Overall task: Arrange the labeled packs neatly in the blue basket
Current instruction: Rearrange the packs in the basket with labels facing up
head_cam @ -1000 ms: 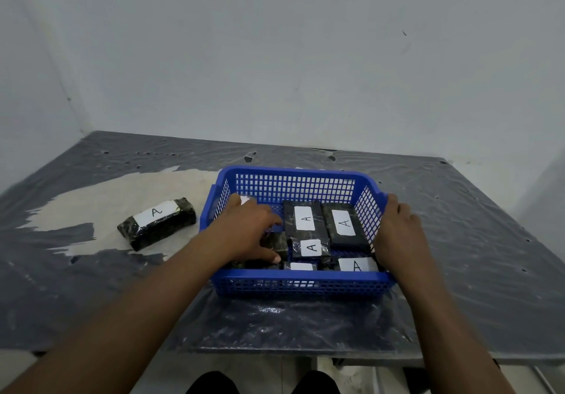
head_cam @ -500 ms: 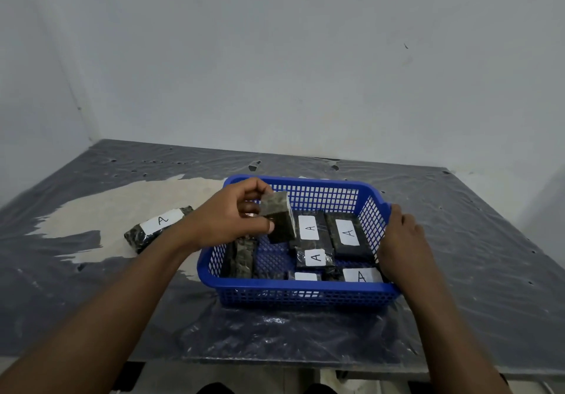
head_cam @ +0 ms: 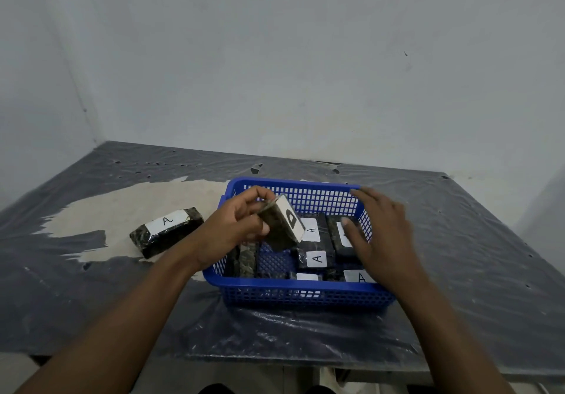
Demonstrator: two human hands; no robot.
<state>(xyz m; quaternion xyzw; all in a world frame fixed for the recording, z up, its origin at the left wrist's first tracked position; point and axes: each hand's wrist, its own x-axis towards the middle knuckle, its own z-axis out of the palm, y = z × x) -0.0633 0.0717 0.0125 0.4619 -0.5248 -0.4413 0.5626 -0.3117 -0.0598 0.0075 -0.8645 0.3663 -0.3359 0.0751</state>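
Observation:
The blue basket [head_cam: 305, 297] sits mid-table with several dark wrapped packs inside, most showing white "A" labels [head_cam: 318, 257]. My left hand [head_cam: 235, 228] grips one labeled pack [head_cam: 282, 225] tilted in the air above the basket's left half. My right hand [head_cam: 379, 234] hovers over the basket's right side with fingers spread, holding nothing. One pack [head_cam: 246, 260] stands on edge at the basket's left wall. Another labeled pack [head_cam: 166, 230] lies on the table left of the basket.
The table [head_cam: 474, 256] is covered in wrinkled dark plastic, with a pale worn patch [head_cam: 128, 210] at the left. A white wall runs behind and along the left. The table's front edge lies just below the basket.
My left hand lifted a pack out of the basket's left side and turned it so its label shows. My right hand left the basket's right rim and moved in over the packs.

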